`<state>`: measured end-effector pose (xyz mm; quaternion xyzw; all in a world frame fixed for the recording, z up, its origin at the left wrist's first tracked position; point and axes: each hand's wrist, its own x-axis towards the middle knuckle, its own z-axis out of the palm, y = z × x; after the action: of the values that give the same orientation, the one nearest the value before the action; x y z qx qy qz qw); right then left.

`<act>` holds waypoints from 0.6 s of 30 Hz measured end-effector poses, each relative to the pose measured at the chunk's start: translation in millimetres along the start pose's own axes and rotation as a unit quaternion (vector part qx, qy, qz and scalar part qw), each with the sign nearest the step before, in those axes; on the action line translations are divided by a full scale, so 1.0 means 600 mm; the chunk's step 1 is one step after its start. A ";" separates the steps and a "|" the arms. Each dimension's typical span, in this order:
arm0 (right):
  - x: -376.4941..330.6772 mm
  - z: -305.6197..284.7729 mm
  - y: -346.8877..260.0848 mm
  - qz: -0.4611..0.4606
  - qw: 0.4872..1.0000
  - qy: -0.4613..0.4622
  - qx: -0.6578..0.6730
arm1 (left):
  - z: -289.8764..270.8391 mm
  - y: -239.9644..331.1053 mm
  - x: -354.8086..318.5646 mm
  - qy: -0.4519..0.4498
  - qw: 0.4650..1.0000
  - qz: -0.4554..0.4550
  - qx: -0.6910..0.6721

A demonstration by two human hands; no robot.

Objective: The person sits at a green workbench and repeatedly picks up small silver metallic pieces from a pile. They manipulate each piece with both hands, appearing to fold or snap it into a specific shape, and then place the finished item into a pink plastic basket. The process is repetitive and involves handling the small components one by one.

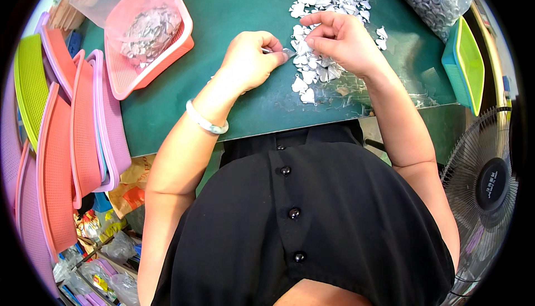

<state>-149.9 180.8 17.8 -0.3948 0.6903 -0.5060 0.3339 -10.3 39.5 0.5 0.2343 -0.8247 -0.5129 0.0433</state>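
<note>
- On the green table (234,11), the left hand (251,61) pinches 1 small silver piece (288,53) between thumb and fingertips.
- Just beside it, the right hand (343,41) rests on the pile of silver pieces (326,5), fingers curled and pinching at it.
- At the far left, a bag of pieces (147,30) sits in the pink basket (153,64); some work looks done.
- Judging by the large loose pile, much is left.
- Spare baskets (67,139) stand stacked at the left edge.
</note>
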 end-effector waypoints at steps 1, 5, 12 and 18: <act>0.000 -0.001 0.000 0.006 1.000 -0.005 0.011 | -0.002 -0.002 0.000 -0.008 0.998 -0.018 -0.051; 0.001 -0.002 -0.002 0.013 1.000 -0.010 0.024 | -0.012 0.008 -0.009 -0.054 0.971 -0.075 -0.219; 0.000 -0.004 -0.007 0.005 0.999 -0.001 0.042 | -0.014 0.006 -0.013 -0.101 0.922 -0.110 -0.359; -0.002 0.001 -0.014 -0.001 0.998 0.001 0.055 | -0.010 -0.003 -0.010 -0.091 0.903 -0.100 -0.407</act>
<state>-147.0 179.7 25.9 -0.3762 0.6610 -0.5441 0.3544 -2.6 36.5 3.0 0.2298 -0.5169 -0.8246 0.0081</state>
